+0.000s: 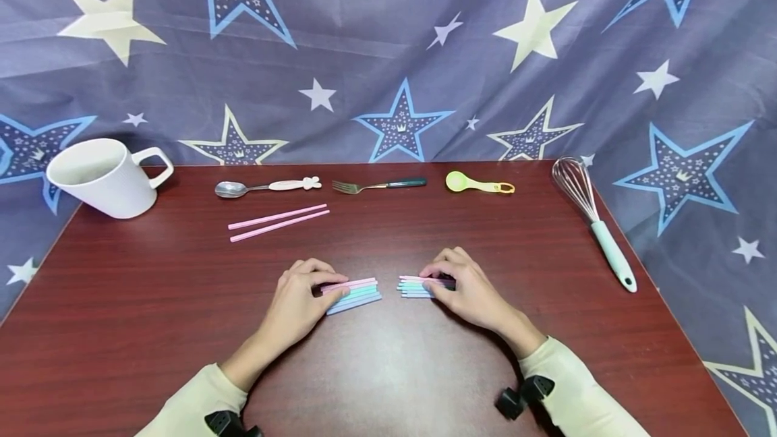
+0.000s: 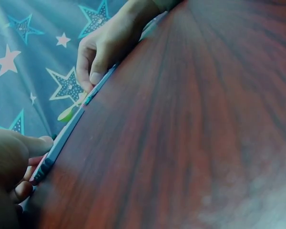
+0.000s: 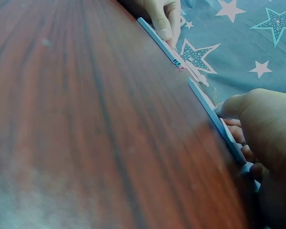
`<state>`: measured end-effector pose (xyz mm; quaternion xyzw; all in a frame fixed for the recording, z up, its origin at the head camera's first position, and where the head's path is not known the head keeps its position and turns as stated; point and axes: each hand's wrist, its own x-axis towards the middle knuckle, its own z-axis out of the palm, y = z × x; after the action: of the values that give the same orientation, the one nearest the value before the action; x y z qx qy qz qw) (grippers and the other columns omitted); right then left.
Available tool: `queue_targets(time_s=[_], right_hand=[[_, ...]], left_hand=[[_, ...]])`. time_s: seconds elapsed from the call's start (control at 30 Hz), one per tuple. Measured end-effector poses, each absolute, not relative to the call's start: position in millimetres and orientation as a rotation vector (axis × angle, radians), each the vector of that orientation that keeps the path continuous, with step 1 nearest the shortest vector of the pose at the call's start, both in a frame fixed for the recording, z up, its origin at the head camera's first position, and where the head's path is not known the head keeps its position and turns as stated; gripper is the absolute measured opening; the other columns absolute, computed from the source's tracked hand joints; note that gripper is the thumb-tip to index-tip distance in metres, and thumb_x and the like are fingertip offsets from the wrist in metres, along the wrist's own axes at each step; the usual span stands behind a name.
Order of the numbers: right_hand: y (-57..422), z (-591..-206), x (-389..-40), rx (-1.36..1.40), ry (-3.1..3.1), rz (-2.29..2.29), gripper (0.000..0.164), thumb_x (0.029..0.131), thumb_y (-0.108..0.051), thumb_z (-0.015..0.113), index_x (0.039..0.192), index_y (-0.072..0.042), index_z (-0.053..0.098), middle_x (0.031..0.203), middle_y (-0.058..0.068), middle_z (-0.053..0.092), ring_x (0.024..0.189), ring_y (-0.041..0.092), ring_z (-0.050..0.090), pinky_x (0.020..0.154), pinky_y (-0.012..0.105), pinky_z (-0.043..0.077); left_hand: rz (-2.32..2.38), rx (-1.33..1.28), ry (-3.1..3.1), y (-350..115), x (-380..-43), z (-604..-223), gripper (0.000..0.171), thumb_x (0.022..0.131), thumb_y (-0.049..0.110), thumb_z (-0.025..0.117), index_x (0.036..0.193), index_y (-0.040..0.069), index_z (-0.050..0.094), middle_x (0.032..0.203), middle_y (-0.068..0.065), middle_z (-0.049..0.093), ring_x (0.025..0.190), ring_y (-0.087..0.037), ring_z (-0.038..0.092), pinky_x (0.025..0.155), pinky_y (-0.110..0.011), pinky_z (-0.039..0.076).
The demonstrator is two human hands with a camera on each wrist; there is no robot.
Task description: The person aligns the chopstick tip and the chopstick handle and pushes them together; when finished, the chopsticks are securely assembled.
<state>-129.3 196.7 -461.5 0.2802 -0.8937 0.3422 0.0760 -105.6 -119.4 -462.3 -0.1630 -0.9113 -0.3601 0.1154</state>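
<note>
In the head view, my left hand [image 1: 301, 294] holds a flat row of short straws [image 1: 362, 299], pink, mint green and blue. The thumb lies across them and the fingers are on their far side. Opposite, my right hand [image 1: 466, 288] holds a second row of short straws [image 1: 415, 286] in like colours, its right part hidden under the fingers. A small gap parts the two rows, which lie nearly end to end at the tabletop. In the left wrist view, the thumb [image 2: 39, 145] presses on the near straws. Two longer pink straws [image 1: 279, 226] lie apart, farther back.
Along the back of the brown table [image 1: 152, 329] lie a spoon [image 1: 267, 185], a fork [image 1: 379, 185] and a yellow-green measuring spoon [image 1: 478, 183]. A white mug [image 1: 112, 181] stands at the left corner. A whisk [image 1: 595, 221] lies along the right edge. Star-patterned cloth [image 1: 364, 39] hangs behind.
</note>
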Motion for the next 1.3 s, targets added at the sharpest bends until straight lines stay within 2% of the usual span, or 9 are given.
queue_targets(time_s=[0.63,1.3], right_hand=[[197.8,-457.0,-129.6,0.833,-2.673,1.005,0.009,0.089,-0.018,0.080,0.097,-0.018,0.076,0.092,-0.008,0.067,0.090,0.010,0.054,0.076,0.028,0.046],[196.5,-461.6,-128.0,0.880,-2.568,1.071,0.013,0.086,-0.007,0.080,0.093,-0.016,0.075,0.087,-0.007,0.067,0.085,0.011,0.056,0.073,0.027,0.048]], left_hand=[[-1.104,-0.380,-2.673,-117.0,-108.9,-461.4,0.016,0.077,0.023,0.091,0.090,0.020,0.084,0.092,0.006,0.074,0.093,-0.017,0.063,0.085,-0.042,0.043],[-1.107,-0.395,-2.644,-118.1,-106.0,-459.4,0.010,0.080,0.022,0.089,0.088,0.021,0.083,0.091,0.007,0.075,0.092,-0.017,0.068,0.083,-0.041,0.046]])
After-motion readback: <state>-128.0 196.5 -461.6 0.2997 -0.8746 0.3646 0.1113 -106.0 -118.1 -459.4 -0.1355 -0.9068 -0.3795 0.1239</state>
